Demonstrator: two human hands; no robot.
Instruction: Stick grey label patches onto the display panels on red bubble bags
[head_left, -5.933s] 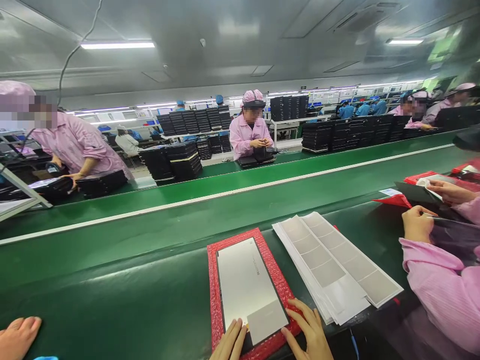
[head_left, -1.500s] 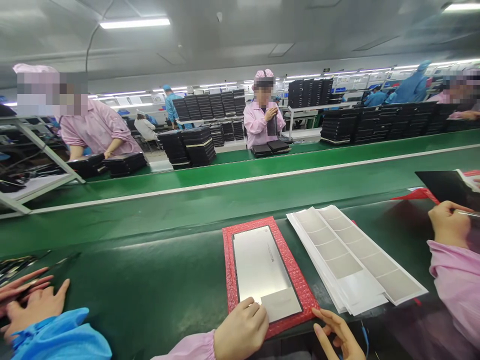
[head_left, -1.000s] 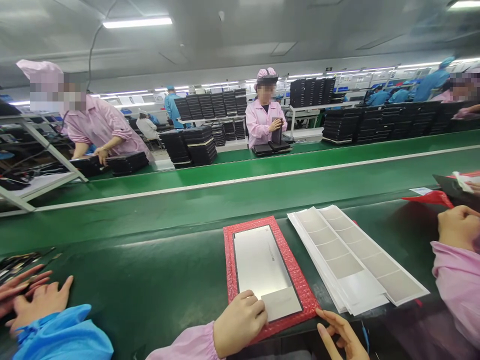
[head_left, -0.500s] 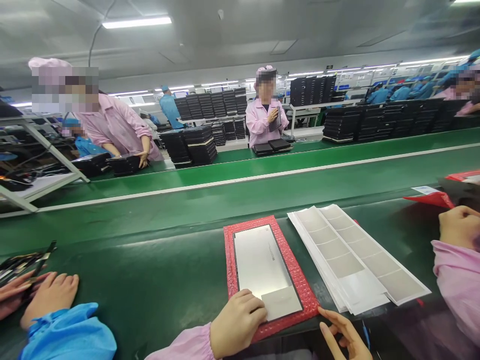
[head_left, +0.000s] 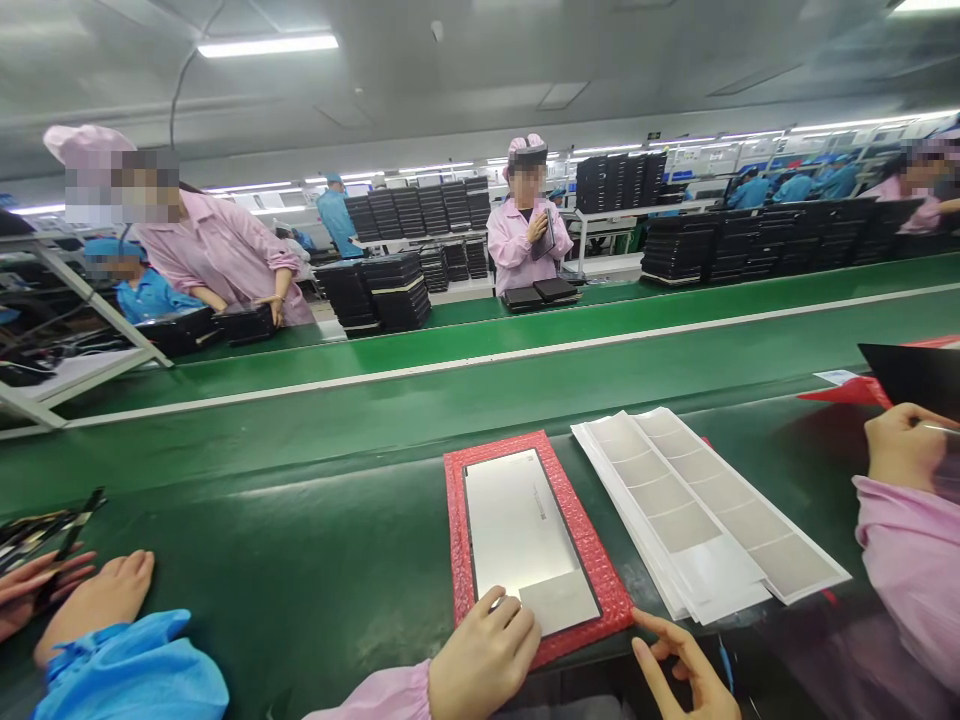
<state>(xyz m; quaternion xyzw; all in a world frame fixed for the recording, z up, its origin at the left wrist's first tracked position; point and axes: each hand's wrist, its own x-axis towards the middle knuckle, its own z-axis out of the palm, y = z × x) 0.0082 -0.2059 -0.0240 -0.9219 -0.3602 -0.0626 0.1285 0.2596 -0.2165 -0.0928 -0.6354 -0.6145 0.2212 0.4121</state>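
Observation:
A silver-backed display panel (head_left: pixel 517 520) with a dark rim lies on a red bubble-wrap sheet (head_left: pixel 592 560) at the bench's near edge. A matte grey rectangle (head_left: pixel 559 603) covers the panel's lower right part. My left hand (head_left: pixel 486 655) rests over the panel's lower left corner, fingers curled in; a small shiny bit shows at the fingertips, too little to name. At the wrap's lower right corner is my right hand (head_left: pixel 686 665), index finger and thumb apart, the index tip at the corner. White sheets with grey rectangular stickers (head_left: pixel 675 500) lie in a pile to the right.
At the left, a co-worker's blue-sleeved arm (head_left: pixel 135 660) lies near dark strips (head_left: pixel 45 530). A pink-sleeved co-worker's hand (head_left: pixel 904 445) is by a black panel (head_left: pixel 911 375) at the right. Beyond the green belt (head_left: pixel 360 400) stand stacks of black devices (head_left: pixel 394 290) and people.
My left hand's fingers have drawn back slightly and curled up on the panel. My right hand stays at the wrap's corner. At the right, the co-worker's black panel has come into view.

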